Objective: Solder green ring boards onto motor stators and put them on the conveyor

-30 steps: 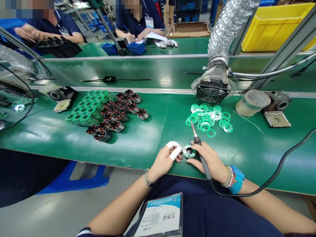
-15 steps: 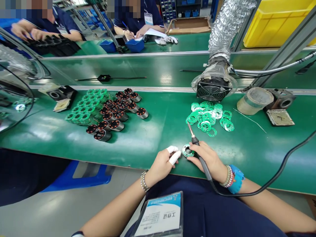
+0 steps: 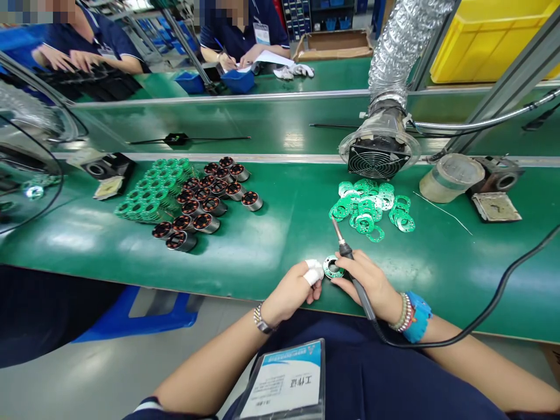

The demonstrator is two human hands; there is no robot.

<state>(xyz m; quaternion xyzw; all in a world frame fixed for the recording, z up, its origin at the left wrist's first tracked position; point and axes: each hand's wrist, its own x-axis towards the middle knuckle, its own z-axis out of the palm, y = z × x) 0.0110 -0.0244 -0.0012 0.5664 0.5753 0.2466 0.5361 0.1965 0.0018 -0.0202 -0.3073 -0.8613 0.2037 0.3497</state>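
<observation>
My right hand (image 3: 371, 283) holds a soldering iron (image 3: 357, 284) across its palm, tip pointing up and left, and pinches a round part topped by a green ring board (image 3: 334, 266) between thumb and finger. My left hand (image 3: 300, 284), with white covers on its fingertips, is closed at the left edge of that round part; whether it grips anything is hidden. Beyond the iron's tip lies a pile of green ring boards (image 3: 365, 204). To the left stand several metal cylinders with copper windings (image 3: 205, 222), beside stacked green boards (image 3: 151, 189).
A fan with a foil duct (image 3: 378, 160) hangs behind the pile. At the right are a round container (image 3: 450, 178), an iron stand (image 3: 499, 181) and a thin wire. The iron's cable (image 3: 494, 306) crosses my right forearm. Two people sit across the bench.
My left hand has moved slightly right and turned, its covered fingertips now against the round part. My right hand has stayed put. At the back left, a person's hands have shifted.
</observation>
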